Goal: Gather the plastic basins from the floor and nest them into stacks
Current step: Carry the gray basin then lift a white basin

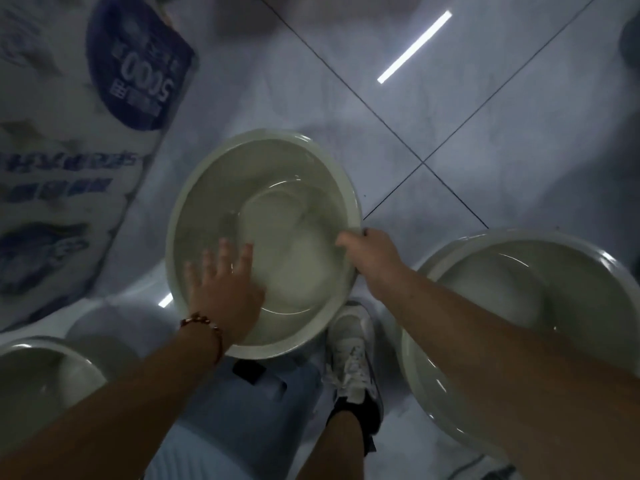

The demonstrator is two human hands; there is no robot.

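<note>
Pale green round plastic basin (263,237) held above the grey tiled floor (485,133): our right hand (367,252) pinches its rim, left hand (225,289) lies flat and released inside. Two similar basins wait, right (540,282) and left (38,375). We judge: keep it level, centre over the next basin before lowering.

1. The middle basin (263,188) looks like pale plastic, smooth and glossy, with curved glints on its inner wall.
2. The right basin (519,271) has the same shiny plastic look, with bright spots on its rim.
3. The left basin (31,372) is glossy too.
4. The floor (485,116) is polished tile, mirroring a strip light.
5. The bag (69,133) is printed plastic film, slightly wrinkled.
6. The shoe (353,348) looks matt, with laces.
7. The shorts (221,403) are matt cloth.
8. The bracelet (204,323) is of shiny beads.
</note>
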